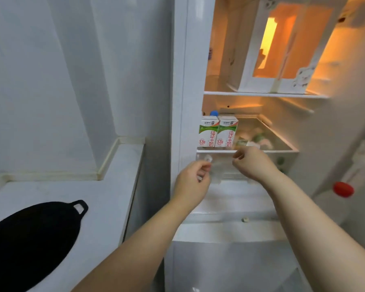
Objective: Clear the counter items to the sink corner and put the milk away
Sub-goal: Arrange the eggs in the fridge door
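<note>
The fridge (178, 102) stands open, its inside lit a warm orange. Two milk cartons (217, 132) stand upright and touching on the glass shelf (268, 151), pushed to its left end, close to the front edge. Just behind them, at about eleven o'clock, a blue cap (214, 112) pokes up. To the cartons' right, at three o'clock, pale wrapped items lie under the glass, too blurred to name.

Both bare arms reach in from below. The left hand (193, 182) hangs just beneath the cartons, at six o'clock from them, fingers curled inward near a small white round piece (208, 158) on the clear drawer front. Something pale shows by its fingers, but I can't tell whether it holds anything. The right hand (251, 163) sits at four o'clock from the cartons, fingers curled, knuckles at the shelf's front lip. Whether it grips the lip or only rests there, I can't tell.

On the shelf above, at twelve o'clock, stands a white box (282, 49) with cut-out windows. A red cap (343, 189) shows in the door at three o'clock from the hands. At eight o'clock, a black mat (30, 239) with a loop handle lies on the white counter (114, 186).
</note>
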